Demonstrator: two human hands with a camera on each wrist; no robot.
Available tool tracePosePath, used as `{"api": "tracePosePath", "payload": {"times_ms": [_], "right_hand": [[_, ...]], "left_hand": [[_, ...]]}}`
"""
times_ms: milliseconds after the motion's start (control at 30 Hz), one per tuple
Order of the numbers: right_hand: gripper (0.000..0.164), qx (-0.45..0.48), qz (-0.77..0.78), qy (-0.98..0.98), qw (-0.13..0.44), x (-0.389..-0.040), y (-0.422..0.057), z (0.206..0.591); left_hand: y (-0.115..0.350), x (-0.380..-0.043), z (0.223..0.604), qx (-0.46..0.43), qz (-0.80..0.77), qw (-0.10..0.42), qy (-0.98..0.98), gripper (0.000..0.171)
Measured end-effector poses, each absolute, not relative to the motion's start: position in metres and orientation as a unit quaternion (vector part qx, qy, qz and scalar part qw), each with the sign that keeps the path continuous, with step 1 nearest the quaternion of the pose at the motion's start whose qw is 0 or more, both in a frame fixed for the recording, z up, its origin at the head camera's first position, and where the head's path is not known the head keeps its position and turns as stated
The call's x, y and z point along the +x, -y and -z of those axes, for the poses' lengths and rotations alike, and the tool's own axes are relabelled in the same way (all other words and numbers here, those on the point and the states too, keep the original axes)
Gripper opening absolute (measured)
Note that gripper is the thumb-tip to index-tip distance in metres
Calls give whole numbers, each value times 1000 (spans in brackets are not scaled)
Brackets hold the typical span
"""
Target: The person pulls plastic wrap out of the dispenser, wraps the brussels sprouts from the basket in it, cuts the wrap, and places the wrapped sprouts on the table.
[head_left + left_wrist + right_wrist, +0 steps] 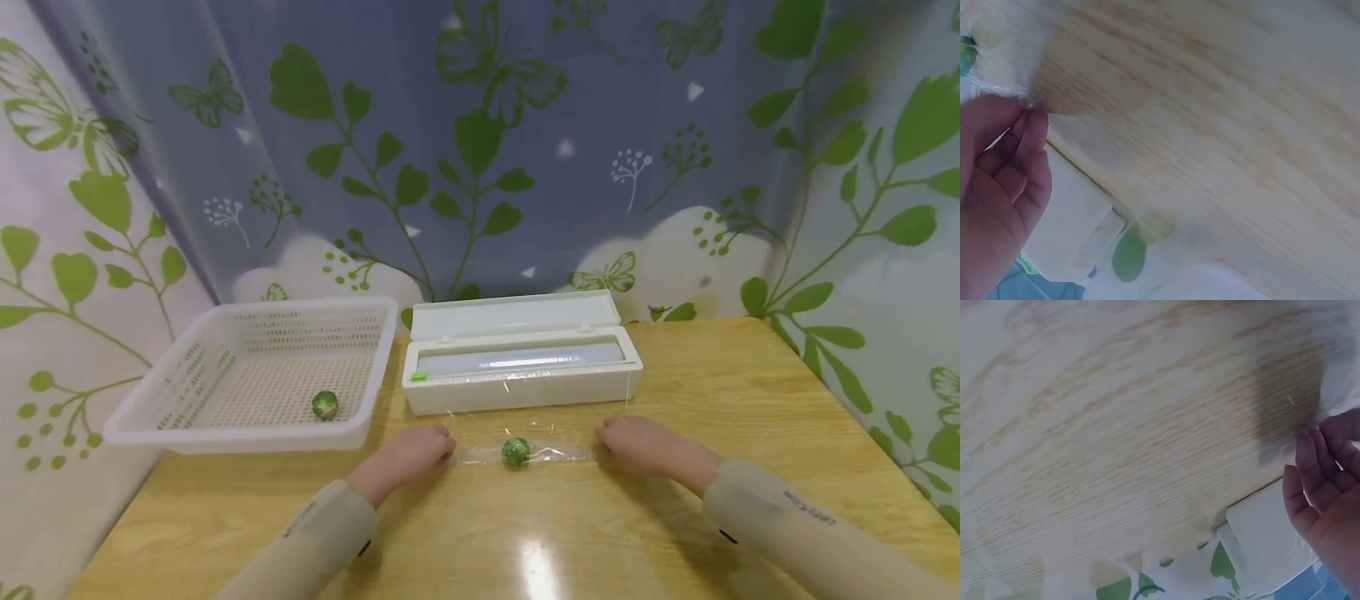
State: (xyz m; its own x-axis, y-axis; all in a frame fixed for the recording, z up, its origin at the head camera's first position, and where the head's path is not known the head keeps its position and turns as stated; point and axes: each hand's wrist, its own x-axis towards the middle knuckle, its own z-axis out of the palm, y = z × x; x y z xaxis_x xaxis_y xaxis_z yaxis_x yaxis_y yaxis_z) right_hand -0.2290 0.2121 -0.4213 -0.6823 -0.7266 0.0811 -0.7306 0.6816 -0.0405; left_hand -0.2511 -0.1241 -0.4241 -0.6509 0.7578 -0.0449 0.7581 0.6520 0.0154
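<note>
Cling film (558, 455) runs crosswise in front of the person, its gathered near edge stretched left to right between the two hands, roughly parallel to the long white dispenser box (525, 395) beyond it on the worktop (450, 533). A round Brussels sprout (516, 452), with no clear long axis, sits midway along that strip; whether the film passes over or under it is hard to make out. The film is so transparent that its outline between box and hands shows mostly as glints. In the left wrist view only a sliver of the sprout enters at the border, and each wrist view cuts off part of its hand. The left hand (411, 457) pinches one end of the film, thumb meeting the fingers; the right hand (645, 446) pinches the other end likewise, the gap closed at the tips on both. The forearms, in beige sleeves (780, 517), reach forward and angle inward. Another sprout (325, 405) lies in the white plastic basket (225, 439), left of the box, whose lid (517, 315) stands raised.
</note>
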Motion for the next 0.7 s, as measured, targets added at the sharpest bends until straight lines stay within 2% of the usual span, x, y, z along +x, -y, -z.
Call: {"api": "tracePosePath", "payload": {"times_ms": [100,233,367,500,700], "right_hand": [[19,412,-31,910,28,-231,-215,422],[22,418,-14,908,38,-231,-216,426],[17,413,19,908,70,-230,-213,430],[14,405,45,908,95,-227,-210,434],[14,350,-17,936,44,-224,-212,430]], "left_hand": [[125,-250,423,407,-13,44,-912,24],[125,-248,423,404,-19,43,-914,23],[125,-247,424,404,-25,28,-914,19],[127,-249,425,393,-49,45,-917,16],[132,-255,425,370,-143,81,-914,16]]}}
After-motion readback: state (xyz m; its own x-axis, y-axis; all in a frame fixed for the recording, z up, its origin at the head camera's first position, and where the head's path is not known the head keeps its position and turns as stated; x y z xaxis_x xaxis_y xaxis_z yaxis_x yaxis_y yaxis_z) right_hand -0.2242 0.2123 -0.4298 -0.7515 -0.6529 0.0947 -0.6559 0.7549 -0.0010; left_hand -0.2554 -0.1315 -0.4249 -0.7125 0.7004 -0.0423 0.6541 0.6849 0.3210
